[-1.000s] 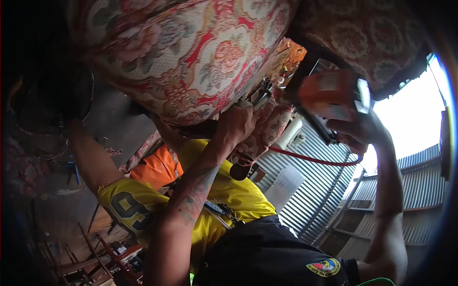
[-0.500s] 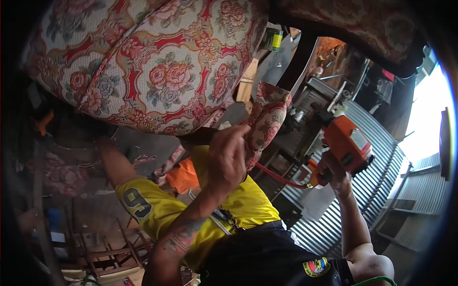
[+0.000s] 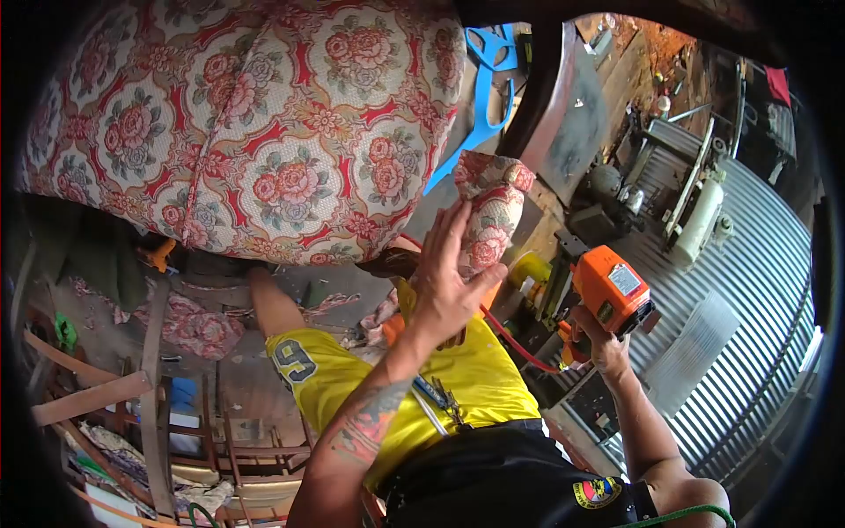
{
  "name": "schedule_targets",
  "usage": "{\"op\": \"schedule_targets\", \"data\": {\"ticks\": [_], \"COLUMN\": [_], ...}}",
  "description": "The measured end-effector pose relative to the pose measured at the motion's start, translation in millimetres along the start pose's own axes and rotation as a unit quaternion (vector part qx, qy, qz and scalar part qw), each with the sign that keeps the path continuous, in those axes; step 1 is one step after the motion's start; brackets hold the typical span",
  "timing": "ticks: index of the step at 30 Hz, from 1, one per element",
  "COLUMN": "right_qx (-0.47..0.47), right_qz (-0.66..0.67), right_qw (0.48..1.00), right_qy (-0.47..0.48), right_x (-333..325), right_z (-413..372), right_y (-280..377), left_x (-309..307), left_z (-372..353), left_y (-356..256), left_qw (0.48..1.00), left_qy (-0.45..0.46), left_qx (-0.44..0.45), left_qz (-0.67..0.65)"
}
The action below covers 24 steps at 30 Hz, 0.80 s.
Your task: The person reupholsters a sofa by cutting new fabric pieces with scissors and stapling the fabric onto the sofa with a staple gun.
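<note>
Flap [image 3: 489,202] of floral fabric, bunched into a roll, just off the lower right edge of the big floral cushion [image 3: 264,132] overhead, near the middle of the view. Laid the left hand [image 3: 451,282] flat against that flap: palm open, fingers straight and spread, fingertips up on the roll, nothing gripped. Clenched the right hand [image 3: 601,350] round the handle of an orange gun [image 3: 609,295], lower right of the flap and clear of it, black front end turned toward the left hand. Red hose [image 3: 518,343] from beneath the gun, running down-left past the left wrist. Trigger finger hidden; pressed or not, impossible to tell.

Below the left forearm, a yellow jersey [image 3: 458,370] with a number on its sleeve, and a bunch of keys [image 3: 440,400] at its lower hem. Black cloth [image 3: 502,475] with a round patch under that, between the two forearms. Another bare arm [image 3: 268,304] out of the yellow sleeve, up to the cushion's underside; hand hidden there.

Farther out: blue plastic piece [image 3: 484,79] above the flap, beside a dark post [image 3: 537,79]. White cylinder [image 3: 701,220] and machine parts at upper right, over corrugated metal sheeting [image 3: 748,334]. Scrap of the same floral cloth [image 3: 202,321] on the ground at left. Bare wooden frames [image 3: 150,414] stacked at lower left.
</note>
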State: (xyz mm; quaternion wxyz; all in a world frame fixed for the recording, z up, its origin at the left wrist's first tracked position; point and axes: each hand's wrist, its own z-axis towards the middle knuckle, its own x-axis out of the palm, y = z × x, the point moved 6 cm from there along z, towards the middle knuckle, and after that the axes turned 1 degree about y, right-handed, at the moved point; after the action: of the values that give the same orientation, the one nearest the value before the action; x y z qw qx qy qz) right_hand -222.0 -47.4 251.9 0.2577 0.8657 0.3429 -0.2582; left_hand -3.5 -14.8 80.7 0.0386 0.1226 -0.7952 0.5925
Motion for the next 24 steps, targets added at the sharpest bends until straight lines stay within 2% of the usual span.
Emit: {"op": "schedule_targets", "data": {"ticks": [1, 3, 5, 7, 9, 10, 11, 13, 14, 15, 17, 18, 19, 21, 23, 24], "right_qx": [0.006, 0.006, 0.014, 0.012, 0.016, 0.015, 0.022, 0.028, 0.021, 0.013, -0.006, -0.032, -0.055, -0.056, -0.083, -0.009], "right_qz": [0.022, 0.0, -0.012, -0.022, -0.003, 0.0, -0.008, -0.011, -0.007, -0.003, -0.024, -0.052, -0.08, -0.092, -0.12, -0.079], "right_qw": [1.0, 1.0, 1.0, 1.0, 0.999, 0.999, 1.0, 0.999, 1.0, 1.0, 1.0, 0.998, 0.995, 0.994, 0.989, 0.996], "right_qy": [0.005, -0.008, -0.012, 0.009, -0.037, -0.036, -0.012, 0.014, 0.014, 0.014, 0.009, 0.009, 0.01, 0.008, 0.018, 0.027], "right_x": [-2.3, -10.1, -16.0, -16.0, -15.0, -16.2, -15.7, -12.0, -8.3, -6.0, -7.7, -10.4, -11.7, -14.5, -12.3, -10.6], "right_z": [-0.7, 0.3, -4.1, -1.6, -2.5, -0.1, 2.1, 4.5, 5.9, 6.5, 5.7, 6.3, 4.3, 3.2, 7.4, 7.6], "right_y": [-5.9, -16.1, -23.4, -28.4, -29.0, -31.5, -36.2, -42.4, -42.0, -40.5, -45.3, -57.3, -64.2, -74.7, -81.7, -83.1], "left_x": [2.4, -13.7, -30.5, -33.4, -20.7, -7.2, -0.1, 3.5, 3.7, 2.6, -11.1, -20.2, -22.3, -25.1, 1.9, 14.6], "left_z": [-1.2, -11.8, -9.5, 3.7, 15.4, 19.9, 17.9, 12.9, 7.2, 5.8, 6.0, -1.2, -16.3, -40.1, -47.0, -49.8], "left_y": [14.9, 32.3, 46.5, 53.4, 52.0, 49.2, 54.6, 65.4, 70.5, 63.5, 41.0, 41.6, 34.3, 15.6, -16.3, -28.9], "left_qw": [0.984, 0.924, 0.932, 0.933, 0.938, 0.912, 0.913, 0.933, 0.948, 0.949, 0.962, 0.971, 0.953, 0.964, 0.973, 0.974], "left_qy": [0.033, -0.09, -0.082, -0.062, 0.028, 0.067, 0.067, 0.022, 0.034, 0.034, -0.072, -0.146, -0.212, -0.25, -0.116, -0.153], "left_qx": [-0.051, -0.149, -0.213, -0.233, -0.243, -0.234, -0.235, -0.252, -0.269, -0.269, -0.198, -0.172, -0.182, -0.085, -0.055, -0.046], "left_qz": [-0.166, -0.341, -0.282, -0.266, -0.244, -0.331, -0.327, -0.257, -0.168, -0.163, -0.174, -0.081, -0.117, 0.029, 0.194, 0.158]}}
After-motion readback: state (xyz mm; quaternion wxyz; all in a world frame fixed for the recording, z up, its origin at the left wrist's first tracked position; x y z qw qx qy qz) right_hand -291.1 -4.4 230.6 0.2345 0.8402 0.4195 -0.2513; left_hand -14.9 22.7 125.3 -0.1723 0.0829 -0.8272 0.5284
